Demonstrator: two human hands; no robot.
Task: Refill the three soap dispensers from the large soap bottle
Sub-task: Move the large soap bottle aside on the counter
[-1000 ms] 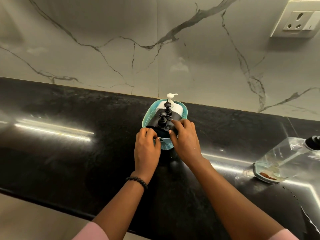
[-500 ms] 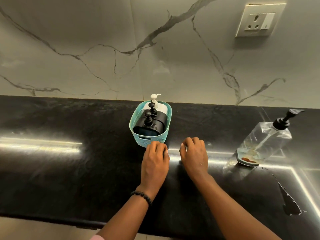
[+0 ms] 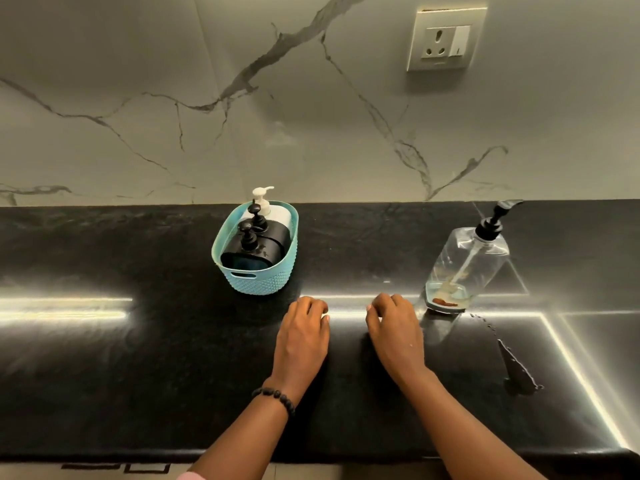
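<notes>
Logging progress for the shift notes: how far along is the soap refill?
Apparently near the end. Done: the three dispensers stand capped in the teal basket, and the large soap bottle is almost empty; their fill levels aren't visible. In hand: nothing; left hand and right hand rest on the counter. Left: possibly wiping the spill.

Black countertop [image 3: 104, 375]; marble wall [image 3: 173, 98]; wall socket [image 3: 445, 39] upper right.

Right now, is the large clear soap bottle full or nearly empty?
Nearly empty: the large clear soap bottle stands upright and see-through, with only a thin pale layer and brown residue at its base.
</notes>
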